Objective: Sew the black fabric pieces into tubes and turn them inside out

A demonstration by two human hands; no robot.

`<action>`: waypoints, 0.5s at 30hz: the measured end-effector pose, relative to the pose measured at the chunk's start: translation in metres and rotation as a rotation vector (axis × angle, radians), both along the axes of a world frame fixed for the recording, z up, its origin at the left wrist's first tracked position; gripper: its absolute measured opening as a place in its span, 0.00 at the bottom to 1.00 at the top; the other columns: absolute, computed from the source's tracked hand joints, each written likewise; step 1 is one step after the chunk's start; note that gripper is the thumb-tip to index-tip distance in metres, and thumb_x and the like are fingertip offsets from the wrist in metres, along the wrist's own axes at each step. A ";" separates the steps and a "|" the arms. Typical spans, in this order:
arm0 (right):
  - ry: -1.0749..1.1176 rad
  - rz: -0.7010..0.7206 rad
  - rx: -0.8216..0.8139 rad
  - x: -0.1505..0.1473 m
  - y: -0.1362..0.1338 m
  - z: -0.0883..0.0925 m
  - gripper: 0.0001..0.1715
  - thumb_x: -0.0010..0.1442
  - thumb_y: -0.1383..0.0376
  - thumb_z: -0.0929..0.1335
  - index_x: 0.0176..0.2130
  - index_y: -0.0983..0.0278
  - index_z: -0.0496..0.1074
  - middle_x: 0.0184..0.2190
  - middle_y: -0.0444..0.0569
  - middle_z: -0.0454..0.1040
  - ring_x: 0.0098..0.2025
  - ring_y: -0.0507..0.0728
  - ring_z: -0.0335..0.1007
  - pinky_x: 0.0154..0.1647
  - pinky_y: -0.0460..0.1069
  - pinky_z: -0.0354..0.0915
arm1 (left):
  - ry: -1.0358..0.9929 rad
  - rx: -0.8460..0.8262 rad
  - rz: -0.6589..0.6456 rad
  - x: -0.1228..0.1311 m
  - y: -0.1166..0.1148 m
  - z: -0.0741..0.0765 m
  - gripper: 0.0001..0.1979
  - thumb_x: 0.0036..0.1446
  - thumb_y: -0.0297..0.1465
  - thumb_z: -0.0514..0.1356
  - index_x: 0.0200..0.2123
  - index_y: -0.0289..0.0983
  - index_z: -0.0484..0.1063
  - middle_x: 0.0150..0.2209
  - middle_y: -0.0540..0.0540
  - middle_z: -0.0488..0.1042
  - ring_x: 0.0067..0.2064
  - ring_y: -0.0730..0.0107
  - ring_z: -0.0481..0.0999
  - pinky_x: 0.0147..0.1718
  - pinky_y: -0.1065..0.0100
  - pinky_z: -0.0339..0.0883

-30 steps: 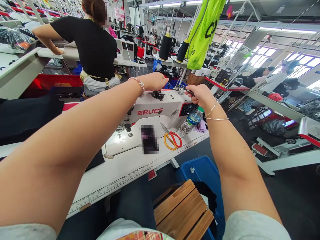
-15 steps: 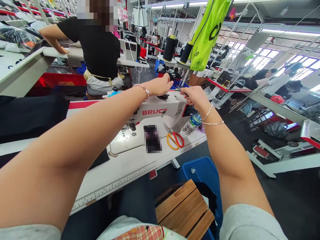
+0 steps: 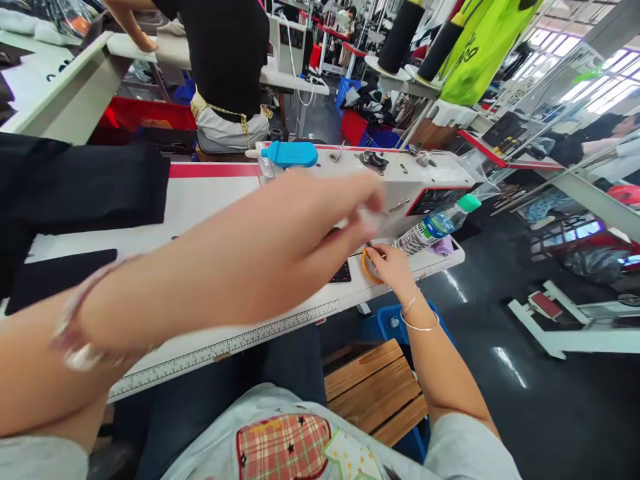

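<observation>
My left hand [image 3: 330,233] hangs close to the camera above the sewing machine [image 3: 345,180], smeared by motion. Its thumb and fingertips are pinched together; what they hold, if anything, is too blurred to make out. My right hand [image 3: 393,267] is low at the table's right part, its fingers closed around small dark thread snips [image 3: 369,245], mostly hidden. Right beside those fingers lies the orange handle of the scissors [image 3: 370,270], the rest of them covered. A water bottle [image 3: 435,227] with a green cap leans behind my right hand. The dark phone [image 3: 343,273] shows partly under my left hand.
Black fabric [image 3: 85,187] lies on the left of the table. A blue bottle-like object [image 3: 293,154] rests behind the machine head. Thread cones [image 3: 400,37] stand beyond it. Below are a wooden stool [image 3: 375,393] and a blue bin [image 3: 395,320]. A person in black [image 3: 225,60] is ahead.
My right hand has come down from above the machine to beside the scissors. My left hand has drawn back toward the camera. The view has tilted downward.
</observation>
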State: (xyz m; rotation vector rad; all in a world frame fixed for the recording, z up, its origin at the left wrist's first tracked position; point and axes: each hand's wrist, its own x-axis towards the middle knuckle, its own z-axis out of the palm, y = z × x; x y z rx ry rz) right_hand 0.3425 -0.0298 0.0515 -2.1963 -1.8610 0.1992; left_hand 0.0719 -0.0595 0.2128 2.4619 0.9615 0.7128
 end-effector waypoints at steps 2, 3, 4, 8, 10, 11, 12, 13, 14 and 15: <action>-0.056 -0.013 -0.028 -0.011 0.018 -0.015 0.19 0.65 0.60 0.61 0.44 0.68 0.76 0.41 0.57 0.79 0.44 0.61 0.75 0.44 0.50 0.66 | 0.005 0.056 -0.076 -0.030 -0.007 -0.040 0.14 0.65 0.40 0.50 0.44 0.45 0.74 0.34 0.55 0.79 0.32 0.63 0.80 0.32 0.60 0.74; -0.070 -0.024 -0.031 -0.016 0.027 -0.019 0.19 0.65 0.60 0.61 0.45 0.69 0.76 0.43 0.59 0.78 0.46 0.62 0.74 0.46 0.51 0.65 | 0.026 0.048 -0.034 -0.044 -0.009 -0.061 0.14 0.64 0.41 0.53 0.48 0.47 0.73 0.39 0.53 0.79 0.36 0.61 0.81 0.35 0.60 0.75; -0.090 -0.037 -0.037 -0.020 0.036 -0.023 0.20 0.66 0.60 0.61 0.45 0.69 0.75 0.44 0.61 0.77 0.48 0.63 0.74 0.48 0.52 0.64 | 0.058 0.038 0.006 -0.055 -0.010 -0.080 0.15 0.63 0.42 0.54 0.51 0.49 0.71 0.43 0.52 0.79 0.39 0.60 0.81 0.37 0.60 0.75; -0.165 -0.103 -0.069 -0.029 0.063 -0.033 0.20 0.66 0.60 0.61 0.44 0.72 0.75 0.45 0.66 0.76 0.49 0.66 0.73 0.47 0.52 0.65 | 0.064 -0.157 0.187 -0.089 -0.022 -0.138 0.15 0.61 0.44 0.55 0.46 0.47 0.74 0.42 0.50 0.80 0.37 0.61 0.80 0.31 0.66 0.74; -0.194 -0.131 -0.080 -0.031 0.071 -0.038 0.20 0.65 0.61 0.62 0.43 0.72 0.76 0.45 0.67 0.76 0.48 0.66 0.74 0.47 0.52 0.65 | 0.020 -0.282 0.247 -0.101 -0.033 -0.158 0.14 0.61 0.44 0.55 0.44 0.47 0.75 0.41 0.51 0.80 0.32 0.66 0.79 0.25 0.70 0.71; -0.206 -0.143 -0.083 -0.031 0.073 -0.041 0.19 0.64 0.61 0.62 0.43 0.72 0.76 0.45 0.67 0.76 0.48 0.66 0.74 0.46 0.52 0.66 | -0.015 -0.316 0.292 -0.106 -0.040 -0.168 0.14 0.61 0.44 0.55 0.43 0.46 0.75 0.40 0.51 0.80 0.33 0.67 0.79 0.23 0.72 0.70; -0.215 -0.153 -0.085 -0.031 0.076 -0.043 0.19 0.64 0.62 0.62 0.44 0.73 0.76 0.45 0.68 0.76 0.48 0.66 0.74 0.46 0.52 0.66 | -0.059 -0.327 0.362 -0.111 -0.047 -0.178 0.14 0.62 0.44 0.55 0.41 0.46 0.76 0.39 0.51 0.80 0.36 0.66 0.79 0.25 0.73 0.70; -0.222 -0.161 -0.086 -0.030 0.078 -0.046 0.19 0.64 0.62 0.63 0.44 0.74 0.76 0.45 0.68 0.76 0.48 0.66 0.74 0.46 0.53 0.66 | -0.095 -0.329 0.432 -0.115 -0.054 -0.189 0.13 0.62 0.43 0.55 0.40 0.45 0.75 0.39 0.51 0.80 0.38 0.66 0.79 0.28 0.73 0.71; -0.225 -0.167 -0.085 -0.029 0.079 -0.047 0.20 0.63 0.62 0.63 0.44 0.74 0.76 0.44 0.69 0.76 0.47 0.67 0.74 0.45 0.53 0.66 | -0.134 -0.318 0.502 -0.119 -0.061 -0.200 0.12 0.61 0.43 0.56 0.39 0.44 0.75 0.38 0.51 0.80 0.39 0.66 0.79 0.32 0.73 0.71; -0.226 -0.170 -0.082 -0.029 0.079 -0.047 0.20 0.63 0.62 0.63 0.44 0.75 0.76 0.44 0.69 0.76 0.47 0.67 0.74 0.45 0.54 0.66 | -0.151 -0.301 0.557 -0.121 -0.067 -0.212 0.11 0.62 0.41 0.56 0.39 0.43 0.75 0.37 0.51 0.79 0.38 0.67 0.78 0.34 0.72 0.71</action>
